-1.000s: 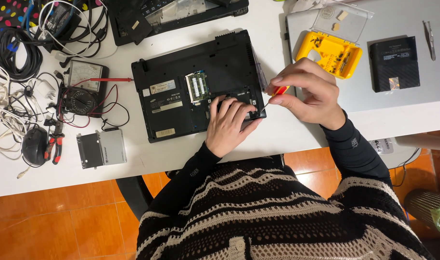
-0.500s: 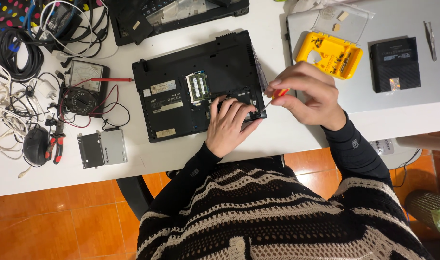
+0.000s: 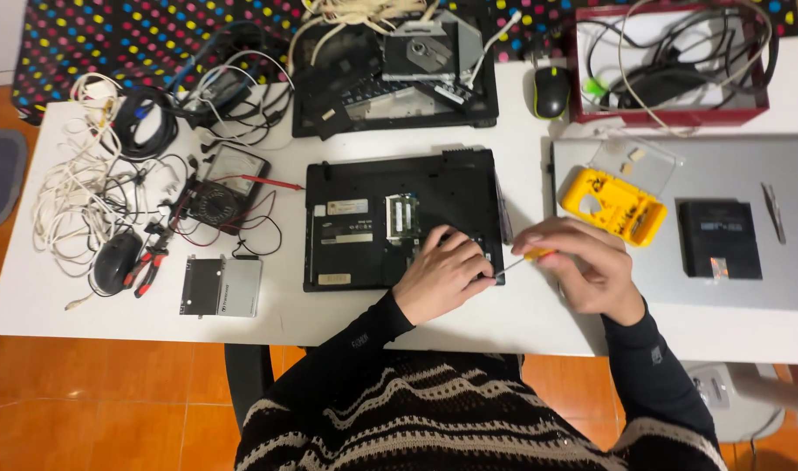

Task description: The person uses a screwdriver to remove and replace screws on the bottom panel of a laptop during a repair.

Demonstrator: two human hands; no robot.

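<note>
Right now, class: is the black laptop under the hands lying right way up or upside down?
Upside down: the black laptop shows its underside, with labels and an uncovered memory bay; no keyboard or screen shows.

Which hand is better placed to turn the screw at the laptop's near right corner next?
Probably the right hand: it already grips the screwdriver, whose tip points at that corner of the upturned black laptop. The left hand lies flat there, steadying.

Black fitted long sleeves run down to both bare hands, left hand (image 3: 442, 272) and right hand (image 3: 582, 270), under a chunky dark knit vest with cream zigzag stripes (image 3: 451, 419).
</note>
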